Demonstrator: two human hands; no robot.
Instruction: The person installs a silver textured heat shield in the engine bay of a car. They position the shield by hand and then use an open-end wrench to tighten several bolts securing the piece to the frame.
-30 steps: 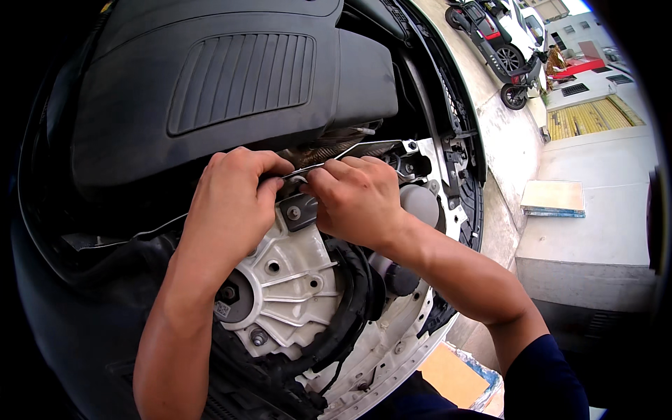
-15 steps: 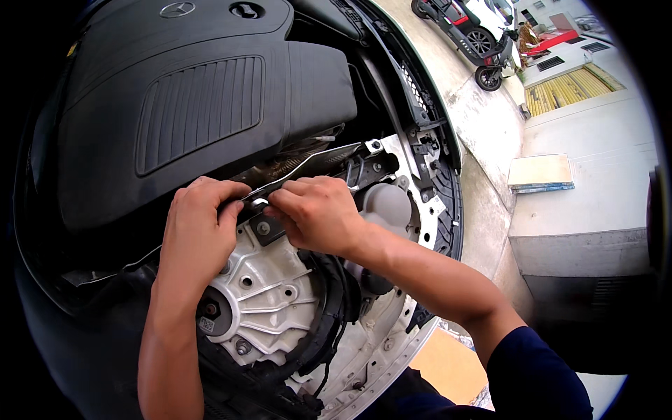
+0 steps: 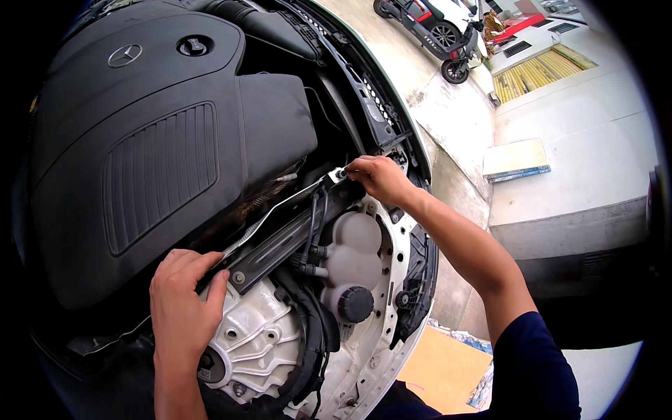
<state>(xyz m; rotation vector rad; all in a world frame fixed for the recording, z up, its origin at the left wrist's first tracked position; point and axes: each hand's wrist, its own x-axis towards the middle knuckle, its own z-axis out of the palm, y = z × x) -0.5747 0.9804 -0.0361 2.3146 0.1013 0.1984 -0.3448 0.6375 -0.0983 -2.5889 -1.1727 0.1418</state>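
A dark metal brace (image 3: 283, 234) runs slantwise across the engine bay of a car, between the engine cover and the pale strut tower. My left hand (image 3: 187, 297) is at its near end, thumb on the front side and fingers curled over the back, beside a bolt (image 3: 239, 278). At the far end, the closed fingertips of my right hand (image 3: 381, 179) are on a small dark bolt (image 3: 341, 174) at a shiny bracket; they partly hide it. A thin silvery metal edge (image 3: 269, 215) follows the back of the brace.
The black engine cover (image 3: 161, 175) fills the left. Right of the brace are a grey fluid reservoir (image 3: 355, 245) with a black cap (image 3: 355, 304) and the pale cast strut tower (image 3: 262, 336). Outside the car stand a scooter (image 3: 455, 68) and a pale box (image 3: 516, 159) by the wall.
My right hand has moved away from my left, up to the brace's far end, uncovering the brace and reservoir. My left hand stays at the near end. The view has shifted.
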